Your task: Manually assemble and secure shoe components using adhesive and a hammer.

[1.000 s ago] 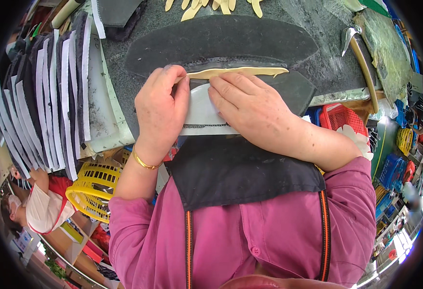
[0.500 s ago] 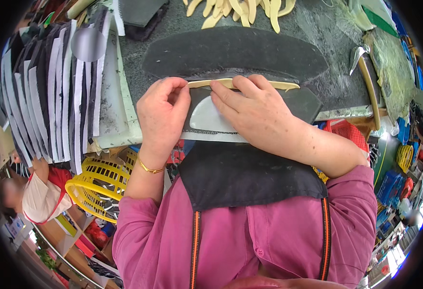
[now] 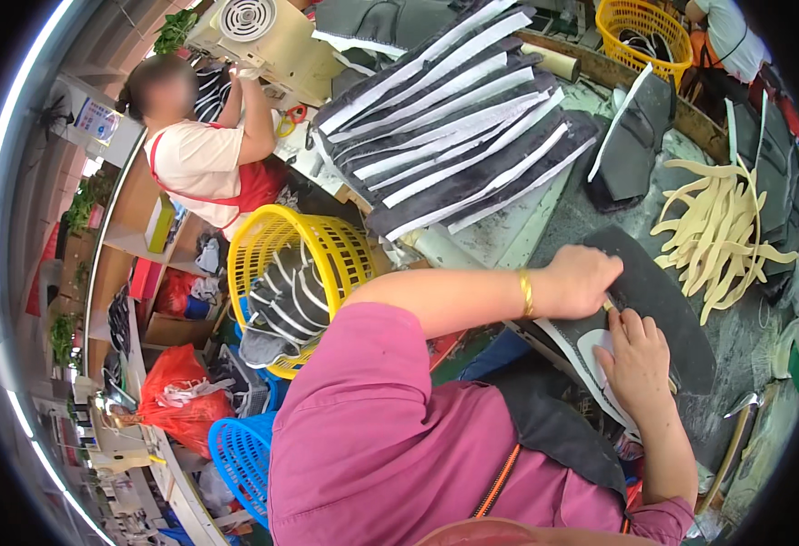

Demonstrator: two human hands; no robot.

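At the table's near edge my left hand (image 3: 586,280), a gold bracelet on its wrist, is closed in a pinch at the end of a narrow cream strip (image 3: 608,305). My right hand (image 3: 636,364) lies beside it with fingers stretched along the strip, which it mostly covers. Beneath both hands is a dark grey sheet piece with a pale half-oval patch (image 3: 589,344) and a white edge, partly hidden. Just beyond them lies a long curved black piece (image 3: 663,296). Farther off, a heap of loose cream strips (image 3: 713,227) rests on the table.
Dark pieces with white edges (image 3: 463,136) are stacked at the table's left. A yellow basket (image 3: 349,255) and a blue basket (image 3: 245,464) stand left of me. A co-worker (image 3: 199,155) is at the far left. A wooden-handled tool (image 3: 736,450) lies at right.
The view has swung left, bringing the co-worker and baskets further in. My left hand remains at the strip's end; my right hand's fingers have come closer to it.
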